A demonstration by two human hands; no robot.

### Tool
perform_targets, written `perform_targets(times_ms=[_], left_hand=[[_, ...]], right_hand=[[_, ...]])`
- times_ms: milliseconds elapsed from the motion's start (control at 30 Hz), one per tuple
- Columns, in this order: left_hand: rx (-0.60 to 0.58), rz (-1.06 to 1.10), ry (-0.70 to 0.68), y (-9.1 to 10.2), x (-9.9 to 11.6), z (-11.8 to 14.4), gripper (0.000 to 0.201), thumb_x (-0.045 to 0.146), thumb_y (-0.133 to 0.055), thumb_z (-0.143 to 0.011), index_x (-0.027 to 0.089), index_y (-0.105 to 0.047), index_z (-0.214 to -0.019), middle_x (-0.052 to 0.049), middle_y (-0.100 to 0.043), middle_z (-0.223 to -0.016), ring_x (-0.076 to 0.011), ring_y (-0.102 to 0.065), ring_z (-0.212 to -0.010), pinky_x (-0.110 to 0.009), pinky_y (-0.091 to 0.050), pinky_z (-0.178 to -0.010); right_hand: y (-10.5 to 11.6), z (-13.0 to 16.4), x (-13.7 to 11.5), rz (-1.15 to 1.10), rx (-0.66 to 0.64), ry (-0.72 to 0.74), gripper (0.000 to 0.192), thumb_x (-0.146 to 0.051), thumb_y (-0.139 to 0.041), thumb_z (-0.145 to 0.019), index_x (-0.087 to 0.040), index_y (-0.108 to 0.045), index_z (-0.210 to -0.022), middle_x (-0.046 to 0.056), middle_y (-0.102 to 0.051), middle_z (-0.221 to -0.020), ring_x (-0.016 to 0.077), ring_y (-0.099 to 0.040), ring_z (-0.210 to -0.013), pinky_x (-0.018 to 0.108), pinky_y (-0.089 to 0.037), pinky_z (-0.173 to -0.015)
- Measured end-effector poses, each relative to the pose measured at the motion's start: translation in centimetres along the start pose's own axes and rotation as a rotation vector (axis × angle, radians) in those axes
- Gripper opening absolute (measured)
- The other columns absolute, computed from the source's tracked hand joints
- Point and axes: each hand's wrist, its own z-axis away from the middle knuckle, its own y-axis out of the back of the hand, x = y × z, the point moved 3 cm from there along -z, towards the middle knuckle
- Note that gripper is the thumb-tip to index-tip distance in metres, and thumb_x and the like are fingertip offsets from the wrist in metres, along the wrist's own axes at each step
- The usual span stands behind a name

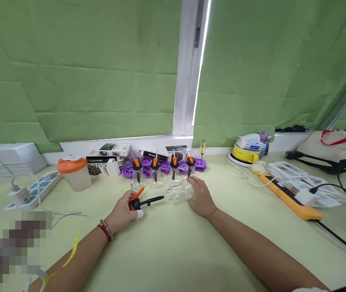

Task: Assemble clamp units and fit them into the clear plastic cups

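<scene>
Both forearms enter from the lower frame edge, cut off there, and angle inward over the pale green desk [173, 251]: left hand [123, 211], bracelet at the wrist, has its grip clenched around an orange-and-black sprayer head [140, 200] whose black tube points right toward a clear bottle [179, 194] lying on its side. Right hand [201, 198] rests palm-down on that bottle, fingers partly covering it, so its outline is hard to read. 4 capped bottles [163, 172] stand just behind; open desk lies nearer the camera.
</scene>
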Motion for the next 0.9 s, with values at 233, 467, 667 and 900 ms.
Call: perform_targets(times_ms=[233, 467, 667, 900], left_hand=[[0.118, -0.039, -0.017, -0.1, -0.7, -0.2, 0.048, 0.03, -0.068, -0.062, 0.023, -0.04, -0.101, 0.009, -0.042, -0.067, -0.0092, -0.042, -0.053, -0.021, -0.035, -0.049], [0.103, -0.123, -0.091, -0.7, 0.5, 0.2, 0.049, 0.03, -0.069, -0.06, 0.023, -0.042, -0.101, 0.008, -0.043, -0.066, -0.0104, -0.042, -0.057, -0.022, -0.036, -0.053], [0.032, -0.01, -0.091, -1.6, 0.2, -0.2, 0.059, 0.031, -0.074, -0.058, 0.021, -0.045, -0.108, 0.007, -0.047, -0.068, -0.0101, -0.045, -0.058, -0.021, -0.036, -0.054], [0.002, 0.156, -0.039, -1.7, 0.4, -0.4, 0.067, 0.029, -0.078, -0.055, 0.02, -0.045, -0.112, 0.001, -0.057, -0.083, -0.012, -0.054, -0.067, -0.025, -0.044, -0.062]], right_hand=[[-0.9, 0.1, -1.3, -0.043, -0.01, -0.035, 0.077, -0.005, -0.049, -0.057, -0.018, -0.038, -0.132, 0.011, -0.039, -0.131, 0.0275, -0.035, -0.124, 0.046, -0.032, -0.106], [-1.7, 0.2, -3.6, -0.068, -0.054, 0.011, 0.081, -0.002, -0.049, -0.057, -0.019, -0.035, -0.135, 0.012, -0.036, -0.135, 0.0285, -0.031, -0.128, 0.048, -0.03, -0.107], [-3.1, 0.2, -6.1, -0.173, -0.14, 0.061, 0.08, -0.005, -0.051, -0.058, -0.018, -0.034, -0.135, 0.011, -0.032, -0.138, 0.0254, -0.027, -0.131, 0.042, -0.028, -0.11], [-3.3, 0.2, -6.2, -0.28, -0.176, -0.035, 0.08, -0.003, -0.051, -0.059, -0.02, -0.033, -0.135, 0.011, -0.026, -0.141, 0.0232, -0.03, -0.131, 0.038, -0.032, -0.109]])
